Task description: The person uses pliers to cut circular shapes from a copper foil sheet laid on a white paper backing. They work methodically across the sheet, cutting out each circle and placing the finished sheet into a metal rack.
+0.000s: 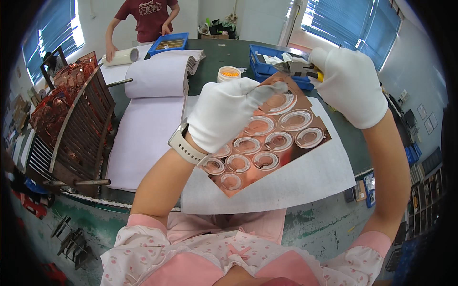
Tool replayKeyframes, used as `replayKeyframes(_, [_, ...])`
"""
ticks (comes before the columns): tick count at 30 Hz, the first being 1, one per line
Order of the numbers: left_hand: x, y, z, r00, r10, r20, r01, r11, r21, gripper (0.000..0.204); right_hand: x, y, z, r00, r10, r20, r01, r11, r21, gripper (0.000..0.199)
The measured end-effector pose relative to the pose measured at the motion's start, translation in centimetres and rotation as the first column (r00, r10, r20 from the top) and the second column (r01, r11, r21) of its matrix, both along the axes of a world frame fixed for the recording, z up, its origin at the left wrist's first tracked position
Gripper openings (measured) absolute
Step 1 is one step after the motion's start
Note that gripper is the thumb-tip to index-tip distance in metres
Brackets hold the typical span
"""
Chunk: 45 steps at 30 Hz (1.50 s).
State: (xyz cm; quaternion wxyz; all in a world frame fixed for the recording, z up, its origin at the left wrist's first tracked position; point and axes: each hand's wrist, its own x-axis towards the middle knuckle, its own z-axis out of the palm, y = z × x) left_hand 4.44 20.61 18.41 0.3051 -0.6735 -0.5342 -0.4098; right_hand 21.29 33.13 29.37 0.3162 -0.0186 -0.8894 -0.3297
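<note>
A thin copper sheet with rows of pale ring patterns is tilted in front of me. My left hand, in a white glove, pinches it near its far corner. My right hand, also gloved in white, is closed around cutting pliers with black and yellow handles. The jaws of the pliers are at the sheet's far corner; whether they bite into it I cannot tell. Under the sheet lies white paper on the dark green table.
To the left, a slotted metal rack holds several copper sheets beside a stack of large white paper. Beyond my hands are a tub of orange bits and blue trays. Across the table, a person touches a roll and another blue tray.
</note>
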Motion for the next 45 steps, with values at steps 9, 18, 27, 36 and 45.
replayKeyframes(9, [0.3,0.1,0.3,0.964,-0.033,0.265,0.094,0.971,-0.221,0.030,0.0,0.4,0.7,0.999,-0.038,0.039,0.034,0.995,0.097,0.005])
replayKeyframes(18, [-0.1,0.1,0.0,0.947,0.047,0.319,0.050,0.957,-0.287,0.030,0.5,-0.8,3.3,0.991,-0.116,0.071,0.102,0.979,0.174,0.019])
replayKeyframes(27, [0.2,0.3,-0.1,0.939,0.062,0.339,0.028,0.967,-0.253,0.025,-0.1,-1.9,3.7,0.981,-0.091,0.173,0.028,0.942,0.336,0.020])
replayKeyframes(36, [0.4,0.4,-0.2,0.947,0.090,0.308,-0.020,0.974,-0.224,0.022,-0.3,-2.7,4.0,0.979,-0.139,0.146,0.056,0.883,0.467,0.011])
replayKeyframes(45, [0.6,0.3,0.0,0.975,0.117,0.190,-0.080,0.978,-0.190,0.020,-0.3,-4.5,6.1,0.926,-0.194,0.324,0.104,0.956,0.275,0.013])
